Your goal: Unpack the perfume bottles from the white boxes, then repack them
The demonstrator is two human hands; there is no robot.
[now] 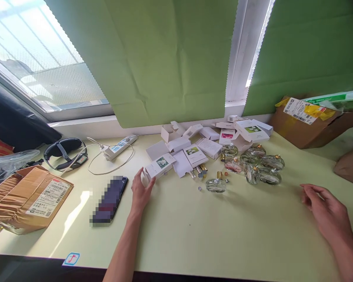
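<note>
My left hand (141,191) has its thumb and fingers around the near left end of a white box (161,165) with a flower picture, which rests on the table. Off to the right, my right hand (326,207) is loosely curled above the table, fingers together, with nothing visible in it. Between the hands stand several round glass perfume bottles (270,177) in a group. One glass bottle (216,185) sits apart, nearer the front. Metallic spray caps (200,171) and small loose stoppers (199,188) lie close to the boxes.
More white boxes (210,148), some with open flaps, pile up by the window wall. A phone (110,200), a power strip (117,149) with a cable and a dark headset (66,153) lie at left. Cardboard cartons stand left (26,199) and back right (300,129).
</note>
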